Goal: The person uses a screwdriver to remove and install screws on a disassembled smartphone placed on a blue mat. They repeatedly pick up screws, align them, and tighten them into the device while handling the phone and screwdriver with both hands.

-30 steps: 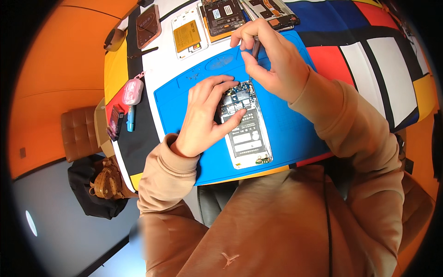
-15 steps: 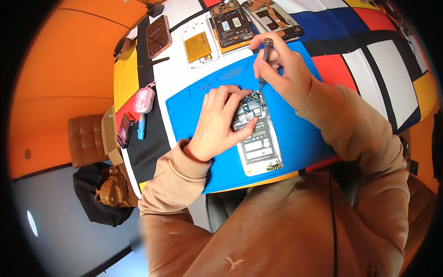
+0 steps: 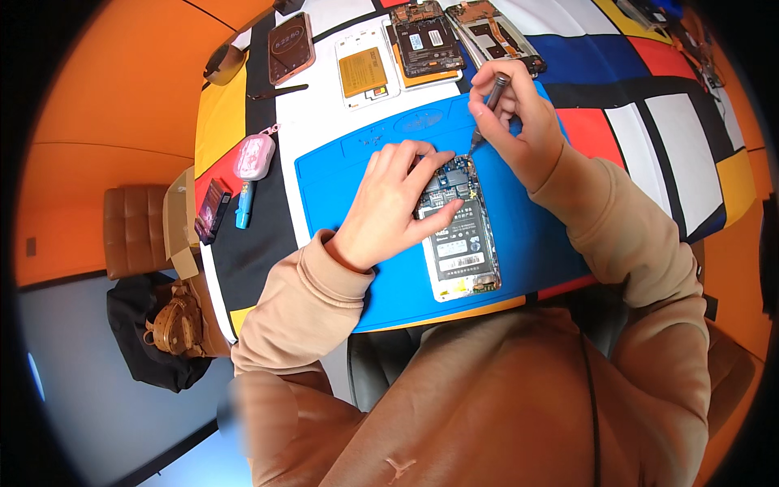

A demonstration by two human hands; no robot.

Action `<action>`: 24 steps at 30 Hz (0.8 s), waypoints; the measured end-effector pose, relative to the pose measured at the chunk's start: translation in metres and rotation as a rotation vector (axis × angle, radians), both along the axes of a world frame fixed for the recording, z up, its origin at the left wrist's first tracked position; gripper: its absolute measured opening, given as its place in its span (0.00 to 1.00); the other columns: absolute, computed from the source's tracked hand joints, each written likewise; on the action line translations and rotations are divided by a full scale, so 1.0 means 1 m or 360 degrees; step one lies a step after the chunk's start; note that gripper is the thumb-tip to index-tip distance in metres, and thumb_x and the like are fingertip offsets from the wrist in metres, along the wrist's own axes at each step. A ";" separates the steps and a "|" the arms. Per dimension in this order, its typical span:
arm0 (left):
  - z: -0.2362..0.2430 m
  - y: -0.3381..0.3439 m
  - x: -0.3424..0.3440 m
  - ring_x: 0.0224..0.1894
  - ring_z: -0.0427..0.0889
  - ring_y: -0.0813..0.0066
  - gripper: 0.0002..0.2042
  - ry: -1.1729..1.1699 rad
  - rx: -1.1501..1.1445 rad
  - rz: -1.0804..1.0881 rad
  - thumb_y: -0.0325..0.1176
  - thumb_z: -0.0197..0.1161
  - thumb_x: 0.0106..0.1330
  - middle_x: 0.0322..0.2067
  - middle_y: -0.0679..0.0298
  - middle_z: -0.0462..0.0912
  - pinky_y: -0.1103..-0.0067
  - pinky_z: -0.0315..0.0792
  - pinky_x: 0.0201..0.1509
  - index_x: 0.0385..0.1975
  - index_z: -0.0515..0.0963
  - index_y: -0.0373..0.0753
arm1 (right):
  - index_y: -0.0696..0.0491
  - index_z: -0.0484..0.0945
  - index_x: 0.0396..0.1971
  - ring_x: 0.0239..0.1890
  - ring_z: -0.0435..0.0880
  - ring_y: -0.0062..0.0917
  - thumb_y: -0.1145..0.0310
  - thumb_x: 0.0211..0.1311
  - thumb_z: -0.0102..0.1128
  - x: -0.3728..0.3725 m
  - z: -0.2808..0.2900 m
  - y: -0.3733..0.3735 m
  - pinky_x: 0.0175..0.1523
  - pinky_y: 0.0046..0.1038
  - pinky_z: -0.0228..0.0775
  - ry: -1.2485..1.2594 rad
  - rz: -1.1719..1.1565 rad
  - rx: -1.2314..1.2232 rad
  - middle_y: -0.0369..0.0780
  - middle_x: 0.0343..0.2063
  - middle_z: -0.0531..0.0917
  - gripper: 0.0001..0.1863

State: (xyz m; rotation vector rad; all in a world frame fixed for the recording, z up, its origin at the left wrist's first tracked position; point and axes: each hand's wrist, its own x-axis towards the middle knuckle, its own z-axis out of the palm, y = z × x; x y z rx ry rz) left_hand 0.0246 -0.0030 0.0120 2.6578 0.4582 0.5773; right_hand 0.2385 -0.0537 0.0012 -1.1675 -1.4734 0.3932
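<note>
Table (image 3: 649,122) with coloured block pattern is covered at the near edge by a blue work mat (image 3: 535,243). Opened phone (image 3: 456,235), back cover off, board and battery exposed, lies lengthwise mid-mat. It is pinned by the left hand (image 3: 389,207), fingers spread flat over its upper left. A thin screwdriver (image 3: 487,109) is pinched in the right hand (image 3: 519,122), tip set at the phone's top edge. Judged mid-disassembly: cover removed, board not yet lifted. Other stripped phones (image 3: 426,40) and a gold battery (image 3: 363,71) are parked beyond the mat; a pink case (image 3: 254,156) is left of it.
</note>
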 end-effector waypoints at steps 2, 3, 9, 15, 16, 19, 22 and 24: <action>-0.001 0.000 -0.001 0.46 0.71 0.59 0.24 0.0009 -0.0001 -0.0002 0.38 0.70 0.58 0.46 0.58 0.74 0.70 0.67 0.54 0.54 0.77 0.38 | 0.56 0.69 0.46 0.25 0.79 0.13 0.72 0.68 0.58 0.003 0.001 -0.003 0.28 0.17 0.69 0.0069 0.0046 -0.0089 0.36 0.23 0.79 0.11; -0.001 0.000 -0.001 0.46 0.71 0.59 0.24 0.0014 -0.0006 0.0003 0.39 0.70 0.58 0.46 0.58 0.74 0.70 0.67 0.54 0.54 0.77 0.38 | 0.57 0.71 0.44 0.25 0.79 0.12 0.71 0.69 0.57 0.004 0.001 -0.003 0.29 0.17 0.69 0.0093 0.0055 -0.0102 0.36 0.22 0.79 0.09; -0.002 0.001 -0.001 0.47 0.71 0.59 0.23 0.0008 0.0015 -0.0021 0.40 0.69 0.59 0.46 0.57 0.74 0.69 0.67 0.55 0.52 0.77 0.37 | 0.60 0.78 0.32 0.23 0.70 0.09 0.63 0.72 0.56 0.009 -0.005 0.001 0.28 0.19 0.59 0.0413 0.0252 -0.0363 0.32 0.23 0.78 0.15; 0.000 -0.001 0.000 0.44 0.74 0.60 0.19 -0.0057 0.0039 0.0018 0.41 0.65 0.62 0.43 0.58 0.77 0.70 0.69 0.52 0.48 0.79 0.35 | 0.56 0.77 0.33 0.22 0.64 0.09 0.67 0.73 0.53 0.014 -0.006 0.008 0.25 0.15 0.50 0.0657 0.0488 -0.0445 0.29 0.24 0.72 0.10; 0.000 0.000 0.001 0.44 0.75 0.61 0.18 -0.0061 0.0007 0.0043 0.41 0.64 0.62 0.42 0.58 0.78 0.70 0.70 0.51 0.47 0.80 0.36 | 0.55 0.77 0.32 0.19 0.63 0.08 0.64 0.74 0.52 0.014 -0.005 0.009 0.22 0.15 0.49 0.0660 0.0456 -0.0400 0.30 0.21 0.72 0.12; 0.000 0.001 0.002 0.43 0.76 0.61 0.15 -0.0082 -0.0015 0.0053 0.39 0.64 0.63 0.40 0.58 0.79 0.71 0.71 0.49 0.43 0.81 0.35 | 0.57 0.79 0.30 0.19 0.66 0.10 0.65 0.71 0.55 0.015 -0.003 0.009 0.24 0.17 0.51 0.0808 0.0408 -0.0443 0.30 0.19 0.73 0.12; -0.001 0.001 0.005 0.42 0.76 0.61 0.15 -0.0079 0.0023 0.0034 0.37 0.66 0.61 0.40 0.58 0.79 0.71 0.71 0.49 0.43 0.80 0.36 | 0.54 0.78 0.32 0.12 0.58 0.08 0.57 0.75 0.49 0.015 -0.004 0.010 0.16 0.15 0.44 0.0699 0.0393 -0.0332 0.29 0.12 0.67 0.17; 0.000 0.002 0.006 0.43 0.75 0.59 0.17 -0.0052 0.0065 0.0012 0.38 0.68 0.58 0.41 0.58 0.78 0.70 0.70 0.49 0.45 0.80 0.37 | 0.54 0.79 0.32 0.11 0.61 0.09 0.57 0.75 0.49 0.015 -0.005 0.010 0.16 0.14 0.47 0.0719 0.0361 -0.0366 0.31 0.13 0.70 0.18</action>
